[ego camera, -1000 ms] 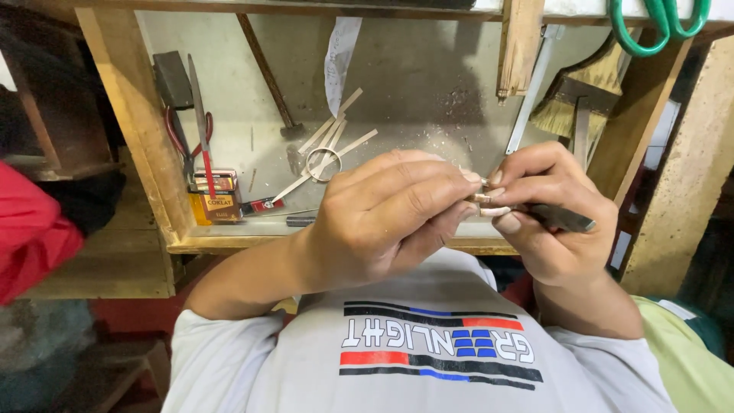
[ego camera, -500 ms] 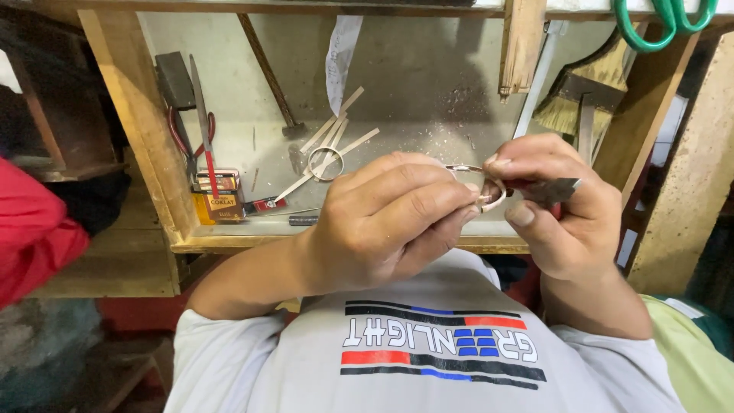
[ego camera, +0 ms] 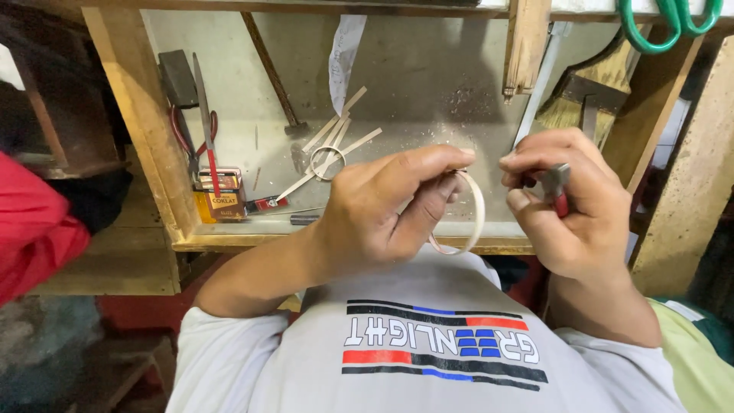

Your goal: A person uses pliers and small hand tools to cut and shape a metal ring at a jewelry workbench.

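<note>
Head view, looking down over a grey printed shirt [ego camera: 436,359] onto a wooden-framed table [ego camera: 321,241].

Left hand [ego camera: 382,210] raised mid-frame, fingers [ego camera: 424,164] curled and pinching the top of a thin pale ring-shaped strip [ego camera: 475,214], thumb and forefinger pressed together on it. Strip loop hanging below the fingertips, just above the table's front edge, between the two hands.

Right hand [ego camera: 573,206] just beside the loop, not clearly touching it. Fingers closed around a small tool with dark metal head and red handle [ego camera: 558,187]; tool type hard to tell, likely small pliers. Tool tip pointing toward the loop's upper end.

On the table surface, further back: second small ring with several flat pale strips [ego camera: 332,149] lying crossed over it, well apart from the hands. Hammer [ego camera: 275,76] leaning against the back wall. Small orange-brown box [ego camera: 220,200] at the left side, red-handled pliers [ego camera: 183,130] and a dark block [ego camera: 177,76] standing against the left frame. Fine dust scattered on the surface.

Upper right: brush [ego camera: 589,95] with pale bristles, green-handled scissors [ego camera: 669,23] hanging at the top edge. Red cloth [ego camera: 34,229] at far left.
</note>
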